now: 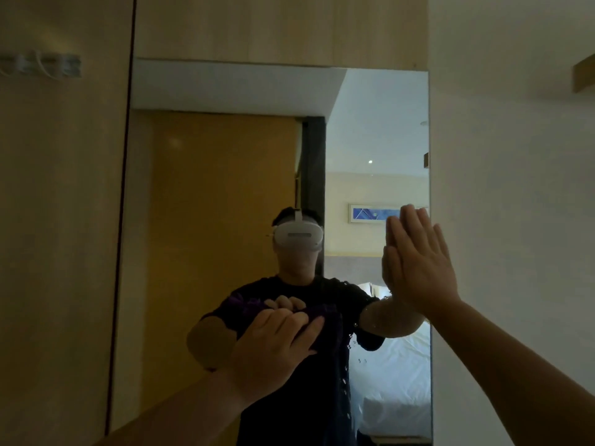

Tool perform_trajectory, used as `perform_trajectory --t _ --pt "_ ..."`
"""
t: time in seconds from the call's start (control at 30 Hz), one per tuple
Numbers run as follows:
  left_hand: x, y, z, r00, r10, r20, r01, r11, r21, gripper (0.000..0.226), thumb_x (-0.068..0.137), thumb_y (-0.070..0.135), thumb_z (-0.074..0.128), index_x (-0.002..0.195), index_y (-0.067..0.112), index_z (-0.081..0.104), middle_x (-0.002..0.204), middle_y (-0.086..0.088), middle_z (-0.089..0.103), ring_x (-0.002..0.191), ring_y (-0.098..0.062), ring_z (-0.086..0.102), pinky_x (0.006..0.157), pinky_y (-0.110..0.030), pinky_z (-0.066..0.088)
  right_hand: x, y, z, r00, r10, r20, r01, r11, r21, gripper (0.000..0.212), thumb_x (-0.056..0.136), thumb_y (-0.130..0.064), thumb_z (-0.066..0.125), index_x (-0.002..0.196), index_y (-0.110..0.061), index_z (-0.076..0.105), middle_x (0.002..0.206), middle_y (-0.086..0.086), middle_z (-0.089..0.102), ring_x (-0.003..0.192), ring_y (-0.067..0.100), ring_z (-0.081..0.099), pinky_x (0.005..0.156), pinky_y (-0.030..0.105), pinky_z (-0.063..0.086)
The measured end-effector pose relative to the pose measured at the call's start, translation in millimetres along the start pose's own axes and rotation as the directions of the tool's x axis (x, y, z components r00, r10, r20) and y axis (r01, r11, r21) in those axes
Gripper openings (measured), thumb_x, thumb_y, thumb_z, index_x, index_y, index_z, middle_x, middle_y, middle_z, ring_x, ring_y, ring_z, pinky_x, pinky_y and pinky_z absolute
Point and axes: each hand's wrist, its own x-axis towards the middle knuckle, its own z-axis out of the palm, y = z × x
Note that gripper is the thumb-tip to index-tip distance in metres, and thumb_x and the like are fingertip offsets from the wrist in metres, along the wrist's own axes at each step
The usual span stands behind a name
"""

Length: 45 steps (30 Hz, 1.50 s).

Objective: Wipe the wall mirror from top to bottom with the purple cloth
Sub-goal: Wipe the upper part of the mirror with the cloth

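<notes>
Cloth point(325, 320) soft, light, bunches easily; left hand point(277, 346) grips it wadded against mirror point(225, 188) mid-height. Right hand point(418, 262) flat, fingers straight, bracing at mirror's right edge.

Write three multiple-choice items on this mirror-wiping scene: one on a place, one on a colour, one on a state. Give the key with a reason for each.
1. Where does the right hand rest?
A. Flat at the mirror's right edge
B. On the left wooden panel
C. On the cloth

2. What colour is the cloth?
A. White
B. Purple
C. Yellow

3. How is the left hand set?
A. Open and flat
B. Hanging at the side
C. In a grip on the cloth, against the glass

Key: 1 A, its straight fingers lie along the mirror's right edge. 2 B, dark purple shows beside the fingers. 3 C, its fingers curl round the bunched cloth.
</notes>
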Motion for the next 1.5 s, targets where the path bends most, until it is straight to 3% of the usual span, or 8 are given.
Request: perform_trajectory --t 0.27,0.43,0.57,0.67,0.83,1.13,1.37,1.5 --pt "210 -101 0 0.914 -0.295 -0.278 0.305 0.952 -0.009 0.042 0.089 0.029 0.065 0.123 0.006 0.066 0.104 -0.016 0.061 0.089 -0.030 0.055 0.077 -0.042 0.050 -1 8 15 0.999 -0.015 -0.051 0.015 1.000 0.006 0.052 0.104 -0.034 0.024 0.148 -0.008 0.037 0.161 0.016 0.025 0.152 0.032 0.012 0.116 0.058 0.026" --pt "314 -129 9 0.919 -0.348 -0.186 0.365 0.929 0.065 0.039 0.103 0.040 0.050 0.131 0.014 0.058 0.119 -0.012 0.056 0.106 -0.030 0.055 0.092 -0.040 0.044 0 12 19 0.990 -0.024 -0.138 0.050 0.980 0.190 0.048 0.104 -0.024 0.030 0.148 -0.007 0.038 0.158 0.015 0.032 0.150 0.029 0.021 0.116 0.057 0.028" --pt "290 -99 36 0.958 -0.231 -0.172 0.251 0.962 0.106 0.044 0.100 0.041 0.054 0.134 0.012 0.058 0.112 -0.010 0.057 0.098 -0.030 0.055 0.082 -0.043 0.049 -4 46 9 0.953 0.122 -0.277 -0.038 0.956 0.289 0.051 0.104 -0.028 0.027 0.145 0.000 0.038 0.152 0.023 0.037 0.145 0.031 0.027 0.117 0.052 0.026" --pt "256 -68 33 0.975 -0.154 -0.161 0.166 0.984 0.065 0.048 0.100 0.041 0.049 0.135 0.011 0.057 0.110 -0.010 0.055 0.095 -0.030 0.053 0.079 -0.045 0.047 -7 97 9 0.943 0.251 -0.217 -0.206 0.955 0.212 0.057 0.100 -0.031 0.028 0.146 0.002 0.039 0.156 0.022 0.032 0.146 0.035 0.025 0.118 0.051 0.021" --pt "152 25 34 0.996 -0.091 -0.011 0.091 0.996 0.021 0.048 0.101 0.041 0.052 0.138 0.011 0.053 0.114 -0.009 0.053 0.102 -0.027 0.051 0.086 -0.040 0.044 -14 114 16 0.972 0.196 -0.128 -0.196 0.980 0.008 0.061 0.101 -0.039 0.024 0.150 -0.004 0.033 0.160 0.017 0.024 0.149 0.034 0.017 0.120 0.046 0.011" --pt "81 78 36 0.999 -0.032 -0.029 0.033 0.999 0.036 0.043 0.104 0.043 0.054 0.136 0.015 0.059 0.113 -0.005 0.055 0.094 -0.024 0.058 0.083 -0.037 0.042 -17 116 9 0.976 0.214 -0.028 -0.215 0.975 -0.048 0.064 0.100 -0.045 0.021 0.153 -0.010 0.029 0.162 0.013 0.022 0.150 0.032 0.016 0.120 0.051 0.009" --pt "179 29 32 0.970 -0.194 -0.149 0.171 0.973 -0.154 0.039 0.098 0.033 0.052 0.125 0.006 0.059 0.104 -0.013 0.060 0.090 -0.026 0.056 0.079 -0.038 0.051 -18 119 10 0.978 0.208 0.029 -0.205 0.974 -0.096 0.064 0.101 -0.048 0.014 0.156 -0.016 0.012 0.165 0.006 0.010 0.152 0.024 0.002 0.122 0.045 -0.002" --pt "289 -26 36 0.936 -0.250 -0.247 0.255 0.967 -0.015 0.040 0.097 0.035 0.051 0.124 0.008 0.064 0.105 -0.013 0.060 0.090 -0.029 0.057 0.078 -0.036 0.048 -19 121 11 0.980 0.196 0.033 -0.191 0.975 -0.115 0.061 0.102 -0.047 0.014 0.154 -0.020 -0.001 0.165 0.003 0.005 0.151 0.019 -0.005 0.121 0.039 -0.011"
